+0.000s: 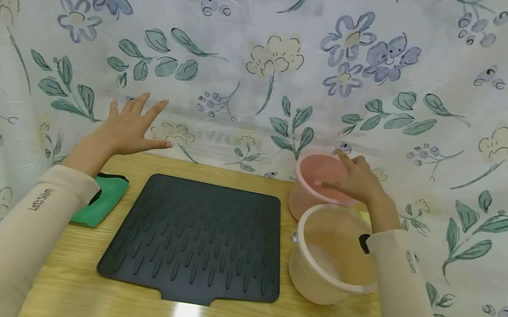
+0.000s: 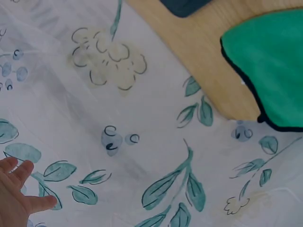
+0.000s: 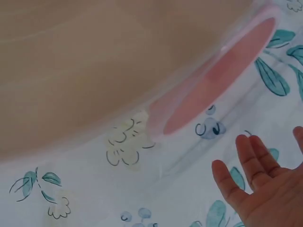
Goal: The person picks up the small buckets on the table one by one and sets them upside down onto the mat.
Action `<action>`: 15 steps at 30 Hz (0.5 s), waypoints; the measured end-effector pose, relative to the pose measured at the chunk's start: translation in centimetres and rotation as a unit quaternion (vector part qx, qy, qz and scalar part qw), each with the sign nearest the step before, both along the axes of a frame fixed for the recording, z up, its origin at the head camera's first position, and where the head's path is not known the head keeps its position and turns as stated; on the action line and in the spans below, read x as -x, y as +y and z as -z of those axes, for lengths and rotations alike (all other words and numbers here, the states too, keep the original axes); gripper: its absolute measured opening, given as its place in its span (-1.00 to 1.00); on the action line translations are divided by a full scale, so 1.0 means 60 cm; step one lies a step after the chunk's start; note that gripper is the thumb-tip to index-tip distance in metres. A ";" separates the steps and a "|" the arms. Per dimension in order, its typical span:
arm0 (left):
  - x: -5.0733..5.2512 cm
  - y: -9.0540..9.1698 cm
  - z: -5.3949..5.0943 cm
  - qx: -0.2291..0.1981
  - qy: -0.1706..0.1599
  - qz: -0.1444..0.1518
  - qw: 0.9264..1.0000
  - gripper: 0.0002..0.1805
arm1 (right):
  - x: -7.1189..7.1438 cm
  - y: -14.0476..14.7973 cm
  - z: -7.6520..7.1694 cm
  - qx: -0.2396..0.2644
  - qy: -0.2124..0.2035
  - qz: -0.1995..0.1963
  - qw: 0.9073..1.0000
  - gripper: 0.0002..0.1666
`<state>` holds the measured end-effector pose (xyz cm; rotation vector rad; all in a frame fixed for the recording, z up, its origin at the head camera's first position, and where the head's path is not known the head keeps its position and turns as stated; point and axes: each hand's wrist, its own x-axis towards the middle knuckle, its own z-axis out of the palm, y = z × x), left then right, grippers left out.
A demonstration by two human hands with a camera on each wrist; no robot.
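Saw, nearest the camera, left sleeve (image 1: 19, 240) and right sleeve (image 1: 411, 311), both plain cream. Read "LetsSlim" in dark letters along the left one; found similar small lettering on the right one, too foreshortened to read. Held left hand (image 1: 127, 130) raised before the curtain (image 1: 235, 22), back toward the head camera, thumb and fingers spread well apart. Held right hand (image 1: 361, 182) in line with pink bucket (image 1: 300, 194), index finger stretched, thumb apart from it; saw from the right wrist two fingers side by side, others separate, with a gap to the pink rim.

Found pink bucket, smooth and round, at the back right of the table (image 1: 129, 313), with cream bucket (image 1: 313, 285) just in front; could not judge contact between the two. Noted on cream bucket a thick rounded rim, a plastic-looking wall and a small grey lug (image 1: 294, 237) on the left. Saw mat (image 1: 198, 238) left of it, dark and flat, with rounded corners, rows of slim raised ridges and a squared tab on the near edge. Spotted cloth (image 1: 110, 199) left of mat, green with black edging, partly behind left sleeve. Noted yellowish wood grain below, streaked with glare, and purple flowers, green leaves and pale blooms printed on white fabric behind.
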<state>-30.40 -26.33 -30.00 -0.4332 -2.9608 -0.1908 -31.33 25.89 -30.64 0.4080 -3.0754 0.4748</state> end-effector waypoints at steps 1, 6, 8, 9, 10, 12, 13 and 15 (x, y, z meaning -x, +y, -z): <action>-0.002 -0.001 0.001 0.000 -0.001 0.002 1.000 0.14 | -0.002 0.002 0.001 0.000 -0.003 0.000 1.000 0.31; -0.006 -0.003 0.007 -0.007 -0.011 0.008 1.000 0.11 | -0.010 0.014 0.006 0.003 -0.009 -0.004 1.000 0.24; -0.009 -0.004 0.009 -0.011 -0.011 0.010 1.000 0.10 | -0.012 0.020 0.009 0.005 -0.010 -0.007 1.000 0.21; -0.011 -0.006 0.010 -0.013 -0.012 0.012 1.000 0.09 | -0.013 0.022 0.010 0.008 -0.011 -0.011 1.000 0.20; -0.014 -0.006 0.011 -0.015 -0.013 0.014 1.000 0.09 | -0.014 0.025 0.012 0.009 -0.013 -0.012 1.000 0.19; -0.018 -0.008 0.014 -0.022 -0.016 0.020 0.999 0.08 | -0.017 0.029 0.014 0.012 -0.018 -0.015 1.000 0.16; -0.020 -0.008 0.015 -0.026 -0.018 0.021 0.999 0.08 | -0.019 0.031 0.015 0.013 -0.020 -0.016 1.000 0.16; -0.024 -0.009 0.017 -0.034 -0.023 0.025 0.999 0.08 | -0.023 0.034 0.017 0.014 -0.021 -0.018 0.999 0.16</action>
